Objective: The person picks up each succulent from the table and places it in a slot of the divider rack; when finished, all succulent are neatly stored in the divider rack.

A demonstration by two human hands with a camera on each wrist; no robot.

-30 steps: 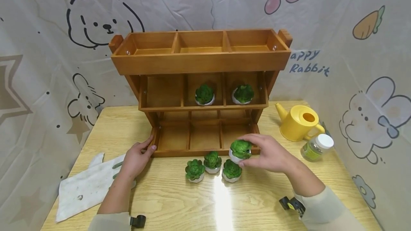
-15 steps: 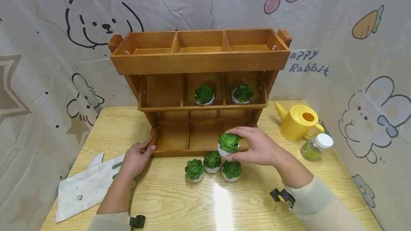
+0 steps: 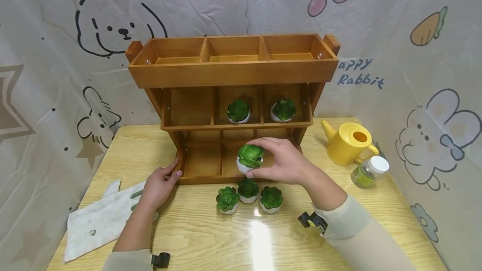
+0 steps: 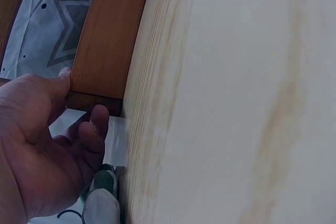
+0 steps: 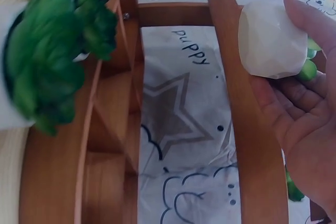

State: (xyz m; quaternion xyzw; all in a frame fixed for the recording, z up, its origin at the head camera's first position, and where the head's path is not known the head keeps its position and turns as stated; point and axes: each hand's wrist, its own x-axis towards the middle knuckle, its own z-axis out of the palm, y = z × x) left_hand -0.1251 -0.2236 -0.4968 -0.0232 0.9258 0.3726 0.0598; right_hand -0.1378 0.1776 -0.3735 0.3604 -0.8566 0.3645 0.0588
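Observation:
My right hand (image 3: 284, 162) grips a small potted succulent (image 3: 250, 157), green with a white faceted pot, in front of the bottom tier's middle compartment. In the right wrist view its white pot (image 5: 273, 40) sits between thumb and fingers. At the bottom left corner of the three-tier wooden planter shelf (image 3: 233, 74), my left hand (image 3: 158, 189) pinches the tier's end. The left wrist view shows thumb and fingers around that wooden end (image 4: 97, 100). Three more succulents, left (image 3: 227, 199), middle (image 3: 248, 189) and right (image 3: 270, 198), stand on the table before the shelf.
Two succulents, one central (image 3: 239, 111) and one right (image 3: 283, 110), sit in the middle tier. On the table's right are a yellow watering can (image 3: 346, 143) and a white-capped jar (image 3: 369, 172). White gloves (image 3: 99, 223) lie at left. A printed cloth (image 3: 226, 3) hangs behind.
My right hand has carried the succulent leftward and slightly up, from the bottom tier's right side to its middle. My left hand has stayed at the shelf's corner.

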